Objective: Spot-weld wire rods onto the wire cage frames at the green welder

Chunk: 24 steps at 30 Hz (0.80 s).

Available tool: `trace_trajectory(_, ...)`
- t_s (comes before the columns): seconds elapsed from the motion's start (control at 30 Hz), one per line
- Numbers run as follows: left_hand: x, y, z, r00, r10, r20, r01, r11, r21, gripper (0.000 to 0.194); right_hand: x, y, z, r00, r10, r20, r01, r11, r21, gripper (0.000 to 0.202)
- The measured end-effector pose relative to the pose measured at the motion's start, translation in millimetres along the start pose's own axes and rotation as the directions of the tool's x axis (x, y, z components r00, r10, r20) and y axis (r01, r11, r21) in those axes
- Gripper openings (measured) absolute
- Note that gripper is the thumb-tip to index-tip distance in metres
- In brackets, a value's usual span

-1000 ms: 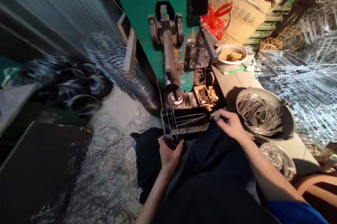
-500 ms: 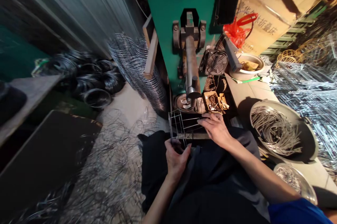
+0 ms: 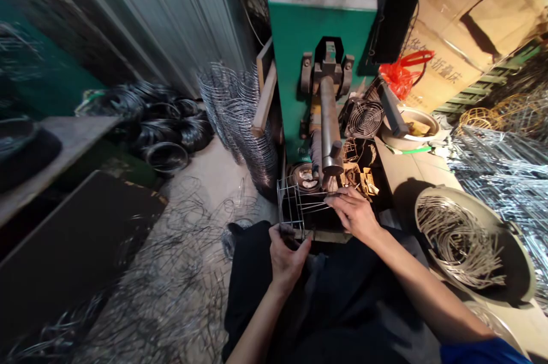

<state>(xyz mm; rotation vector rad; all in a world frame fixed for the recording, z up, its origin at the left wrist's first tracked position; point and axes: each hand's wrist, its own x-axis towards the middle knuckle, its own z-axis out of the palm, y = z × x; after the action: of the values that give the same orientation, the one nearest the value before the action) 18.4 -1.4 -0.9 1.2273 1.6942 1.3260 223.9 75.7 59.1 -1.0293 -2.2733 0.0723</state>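
Between my hands, above my lap, is a small wire frame (image 3: 292, 204) of thin silver rods. My left hand (image 3: 286, 253) is closed on its near lower edge, thumb on the right side. My right hand (image 3: 354, 213) pinches the ends of wires that stretch rightward from the frame; its fingertips partly hide them. Just above and behind the right fingers is the thick metal arm (image 3: 330, 124) of a green machine (image 3: 291, 67). The wire frame is below and left of that arm's tip, apart from it.
A grey basin (image 3: 520, 250) of bent wires (image 3: 458, 244) stands to my right. Stacked wire rings (image 3: 252, 136) rise left of the machine. Loose wire (image 3: 184, 250) litters the floor at left. A wooden bar (image 3: 264, 104) juts out beside the machine. Shiny wire racks (image 3: 509, 153) lie far right.
The view has tilted up and shifted left, so the machine's panel shows more and the surroundings sit lower and further right. Both hands keep their hold on the wire frame.
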Motion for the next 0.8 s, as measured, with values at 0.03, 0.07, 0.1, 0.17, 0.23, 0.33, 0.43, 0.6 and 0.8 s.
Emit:
trace_trajectory(0.03, 1.4, 1.0, 0.1, 1.0, 0.002, -0.001, -0.002, 1.0, -0.003, 0.048, 1.6, 0.7, 0.2, 1.0, -0.006, -0.004, 0.006, 1.0, 0.003, 0.026)
trace_trajectory(0.07, 2.7, 1.9, 0.2, 1.0, 0.005, -0.004, -0.005, 1.0, -0.006, 0.048, 3.0, 1.4, 0.5, 1.0, -0.007, -0.006, 0.007, 1.0, 0.005, 0.027)
trace_trajectory(0.1, 4.0, 2.7, 0.1, 1.0, 0.01, -0.007, -0.01, 1.0, -0.008, 0.048, 4.2, 1.9, 0.8, 1.0, -0.005, -0.005, 0.005, 1.0, 0.007, 0.027)
trace_trajectory(0.17, 6.4, 3.0, 0.1, 1.0, 0.022, -0.021, -0.022, 1.0, -0.011, 0.049, 6.3, 2.9, 1.7, 1.0, -0.002, -0.004, 0.002, 1.0, 0.008, 0.028)
trace_trajectory(0.23, 9.0, 1.3, 0.6, 0.999, 0.026, -0.033, -0.027, 1.0, -0.004, 0.05, 8.3, 4.0, 3.0, 1.0, -0.01, -0.011, 0.01, 1.0, 0.007, 0.028)
trace_trajectory(0.33, 11.7, -3.4, 2.6, 0.999, 0.032, -0.024, -0.031, 0.999, 0.018, 0.05, 10.5, 6.2, 6.3, 0.999, -0.02, -0.031, 0.02, 1.0, 0.001, 0.029)
trace_trajectory(0.43, 11.6, -6.7, 3.7, 0.998, 0.056, -0.009, -0.055, 0.998, 0.023, 0.049, 10.0, 8.3, 10.2, 0.999, -0.021, -0.041, 0.021, 1.0, -0.008, 0.029)
trace_trajectory(0.6, 15.4, -1.7, -0.1, 0.999, 0.047, 0.0, -0.047, 0.997, 0.06, 0.051, 7.3, 9.4, 10.4, 0.994, 0.045, -0.102, -0.054, 0.994, -0.093, 0.015)
trace_trajectory(0.8, 39.5, 10.3, -2.4, 0.998, 0.046, 0.045, -0.05, 0.995, 0.091, 0.05, 13.9, 17.7, 12.0, 0.979, 0.154, -0.137, -0.173, 0.975, -0.139, 0.019)
